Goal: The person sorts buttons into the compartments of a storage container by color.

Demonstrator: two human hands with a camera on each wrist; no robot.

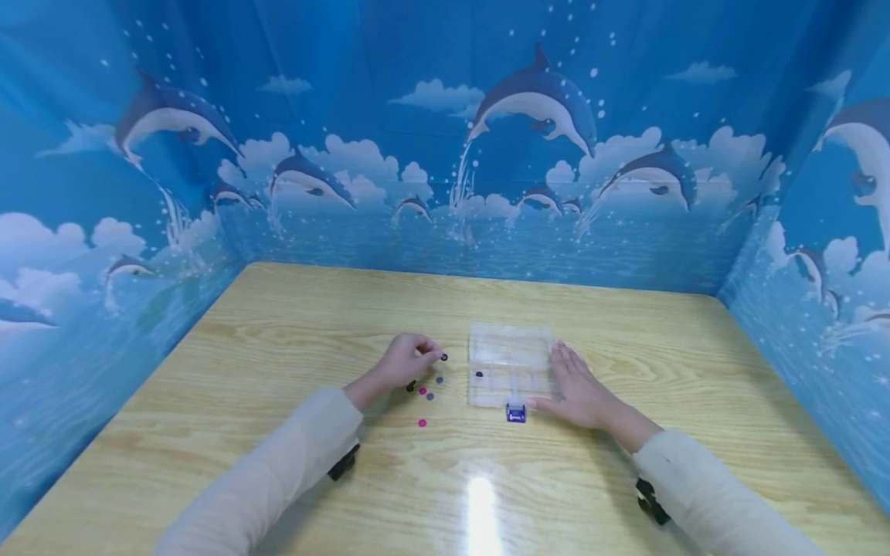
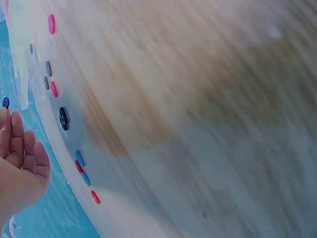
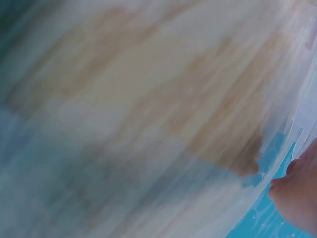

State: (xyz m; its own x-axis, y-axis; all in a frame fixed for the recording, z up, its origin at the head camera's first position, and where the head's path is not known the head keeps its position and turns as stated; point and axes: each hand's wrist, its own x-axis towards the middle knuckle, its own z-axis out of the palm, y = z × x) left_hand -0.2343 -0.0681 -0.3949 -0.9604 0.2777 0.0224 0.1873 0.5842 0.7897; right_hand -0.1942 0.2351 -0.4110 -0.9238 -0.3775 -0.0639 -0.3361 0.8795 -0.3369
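Observation:
In the head view my left hand [image 1: 406, 360] pinches a small dark button [image 1: 445, 357] between thumb and fingertips, left of a clear plastic box [image 1: 470, 394]. The left wrist view shows that button [image 2: 6, 102] as dark blue, with the other fingers loosely bent. The box lies with its lid raised or folded back at the far side, and divided compartments nearer me. One dark button [image 1: 479, 374] sits in a left compartment. My right hand [image 1: 580, 395] rests against the box's right side, fingers straight, thumb by the near edge next to a blue latch [image 1: 516, 413].
Loose buttons lie on the wooden table [image 1: 313, 309] left of the box: a pink one [image 1: 422, 423] nearest me, another pink [image 1: 422, 391], grey ones [image 1: 430, 397] and black ones [image 1: 411, 386]. Red and blue buttons [image 2: 85, 179] show in the left wrist view. A dolphin-print curtain [image 1: 417, 232] surrounds the table.

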